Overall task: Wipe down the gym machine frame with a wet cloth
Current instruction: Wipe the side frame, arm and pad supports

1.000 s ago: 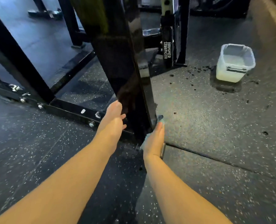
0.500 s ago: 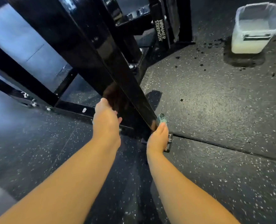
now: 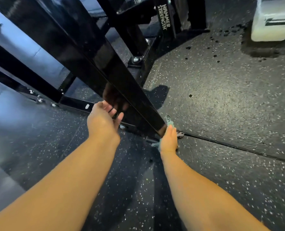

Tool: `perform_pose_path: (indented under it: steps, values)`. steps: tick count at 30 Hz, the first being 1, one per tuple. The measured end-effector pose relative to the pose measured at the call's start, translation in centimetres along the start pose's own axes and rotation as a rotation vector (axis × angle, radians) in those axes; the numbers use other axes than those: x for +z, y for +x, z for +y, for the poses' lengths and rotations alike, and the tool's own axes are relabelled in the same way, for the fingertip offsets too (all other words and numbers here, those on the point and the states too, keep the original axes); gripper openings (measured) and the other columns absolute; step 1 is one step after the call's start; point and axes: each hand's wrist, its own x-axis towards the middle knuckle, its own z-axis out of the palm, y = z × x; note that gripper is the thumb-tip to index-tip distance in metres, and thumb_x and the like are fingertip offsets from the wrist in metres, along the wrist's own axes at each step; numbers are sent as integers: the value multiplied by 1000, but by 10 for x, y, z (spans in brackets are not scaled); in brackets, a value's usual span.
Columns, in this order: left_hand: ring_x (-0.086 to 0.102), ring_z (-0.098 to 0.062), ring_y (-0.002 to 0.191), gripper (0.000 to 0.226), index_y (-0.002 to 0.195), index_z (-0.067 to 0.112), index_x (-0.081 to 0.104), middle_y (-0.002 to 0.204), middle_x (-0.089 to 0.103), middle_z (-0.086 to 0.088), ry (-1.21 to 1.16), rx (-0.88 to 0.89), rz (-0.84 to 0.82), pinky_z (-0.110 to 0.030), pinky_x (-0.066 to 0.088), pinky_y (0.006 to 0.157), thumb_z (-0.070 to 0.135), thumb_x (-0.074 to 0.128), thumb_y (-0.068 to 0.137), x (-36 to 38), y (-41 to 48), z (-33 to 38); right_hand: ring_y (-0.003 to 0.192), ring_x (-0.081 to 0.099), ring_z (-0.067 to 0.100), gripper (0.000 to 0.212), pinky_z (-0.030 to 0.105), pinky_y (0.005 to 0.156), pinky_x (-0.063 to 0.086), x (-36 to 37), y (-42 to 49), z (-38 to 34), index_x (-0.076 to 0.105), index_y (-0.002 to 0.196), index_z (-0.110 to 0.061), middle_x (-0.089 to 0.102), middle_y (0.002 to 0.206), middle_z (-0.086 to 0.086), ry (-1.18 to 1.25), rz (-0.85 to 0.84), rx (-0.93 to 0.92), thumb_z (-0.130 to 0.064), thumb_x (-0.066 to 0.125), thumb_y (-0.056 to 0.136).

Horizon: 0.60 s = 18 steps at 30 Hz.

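Below you: speckled rubber floor (image 3: 221,114), seamed, bearing the black machine frame (image 3: 91,52), a white tub (image 3: 271,22) and dark droplets (image 3: 215,56).

Left forearm (image 3: 63,185): bare, entering from the lower left corner, reaching forward and slightly rightward, wrist straight. Left hand (image 3: 103,121): back toward the camera, palm turned to the right, fingers (image 3: 111,107) loosely curled and slightly spread, thumb out to the right; holds nothing, close beside the frame beam (image 3: 121,80), contact not clear. Right forearm (image 3: 196,189): bare, entering from the lower right, angled forward and leftward, wrist straight. Right hand (image 3: 169,140): seen edge-on, fingers straight and together, pointing forward, laid flat on the cloth (image 3: 168,120) against the beam's lower end; thumb hidden. The two hands are apart, one on each side of the beam.
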Motion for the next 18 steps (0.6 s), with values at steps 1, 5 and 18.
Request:
perform_pose_path:
  steps: [1, 5, 18]
  values:
    - [55, -13, 82, 24, 76, 18, 57, 81, 56, 2, 5, 6, -5, -30, 56, 74, 22, 44, 96, -2, 1, 0, 130, 41, 23, 44, 39, 112, 27, 3, -2, -4, 51, 133, -15, 50, 136, 5, -6, 35, 5, -34, 26, 102]
    - [56, -12, 79, 24, 77, 17, 58, 79, 57, 1, 55, 66, -39, -28, 56, 69, 20, 45, 96, -7, 5, 0, 102, 56, 23, 36, 35, 90, 40, 32, -58, -76, 56, 86, -31, 58, 91, -12, 139, 30, -326, -47, 26, 97]
    - [57, -19, 79, 26, 80, 24, 51, 77, 55, 7, 237, 295, -137, -36, 49, 78, 15, 35, 98, -5, -14, 49, 142, 26, 14, 52, 36, 118, 16, 44, -96, -119, 34, 147, -18, 32, 153, -3, -31, 7, -352, -41, 21, 102]
